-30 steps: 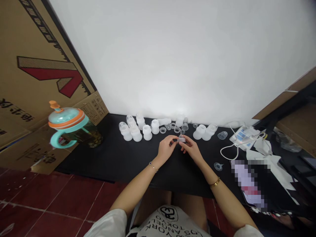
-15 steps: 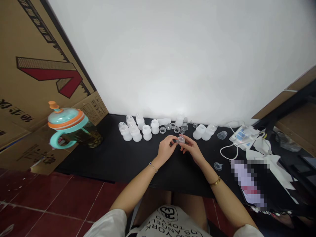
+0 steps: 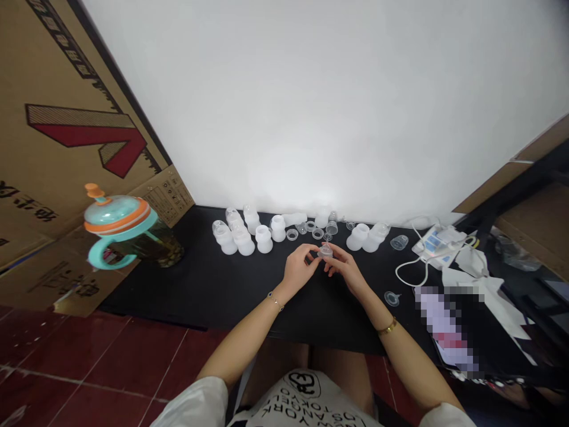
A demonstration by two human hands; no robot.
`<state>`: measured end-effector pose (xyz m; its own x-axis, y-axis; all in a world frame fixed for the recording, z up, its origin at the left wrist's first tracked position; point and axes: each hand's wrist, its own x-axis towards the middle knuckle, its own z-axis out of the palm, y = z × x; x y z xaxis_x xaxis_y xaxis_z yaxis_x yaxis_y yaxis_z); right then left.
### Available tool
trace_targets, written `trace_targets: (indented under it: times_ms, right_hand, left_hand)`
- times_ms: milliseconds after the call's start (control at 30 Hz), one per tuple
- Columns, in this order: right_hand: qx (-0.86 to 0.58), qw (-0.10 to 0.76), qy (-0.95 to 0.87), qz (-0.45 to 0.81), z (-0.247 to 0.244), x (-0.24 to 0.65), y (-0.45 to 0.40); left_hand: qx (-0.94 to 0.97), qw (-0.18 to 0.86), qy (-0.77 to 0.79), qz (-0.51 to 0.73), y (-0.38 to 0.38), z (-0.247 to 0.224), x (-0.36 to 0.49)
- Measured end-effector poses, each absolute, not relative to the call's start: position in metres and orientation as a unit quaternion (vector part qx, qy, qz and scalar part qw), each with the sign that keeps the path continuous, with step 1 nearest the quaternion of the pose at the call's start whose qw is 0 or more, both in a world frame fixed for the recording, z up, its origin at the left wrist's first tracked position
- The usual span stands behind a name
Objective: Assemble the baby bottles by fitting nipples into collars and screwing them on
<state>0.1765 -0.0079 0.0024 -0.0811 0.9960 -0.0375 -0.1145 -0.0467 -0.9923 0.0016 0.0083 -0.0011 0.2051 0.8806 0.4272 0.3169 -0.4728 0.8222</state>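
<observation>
one clear teat (image 3: 326,252) between fingers (image 3: 339,264)

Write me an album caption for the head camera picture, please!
Both hands hold a small clear part over a black table, with white bottles near the wall.

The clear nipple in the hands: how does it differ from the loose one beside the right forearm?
The held nipple sits between the left hand and right hand; the loose nipple lies untouched on the black table. The held nipple's tip points roughly upward, while the loose nipple's tip points to the right. Both look see-through.
</observation>
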Motion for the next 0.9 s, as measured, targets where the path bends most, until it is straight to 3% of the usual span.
trace_targets:
  times_ms: [300,600,900]
  right_hand:
    - [-0.457,0.502,-0.47,0.564,0.004,0.176,-0.008]
    - [-0.456,0.521,-0.466,0.55,0.0,0.181,-0.006]
    - [-0.462,0.533,-0.462,0.538,0.002,0.182,-0.007]
  left_hand:
    - [0.732,0.289,0.403,0.467,0.007,0.003,-0.001]
    - [0.627,0.012,0.504,0.594,0.014,0.016,-0.028]
    - [0.537,0.064,0.575,0.614,0.036,0.017,-0.051]
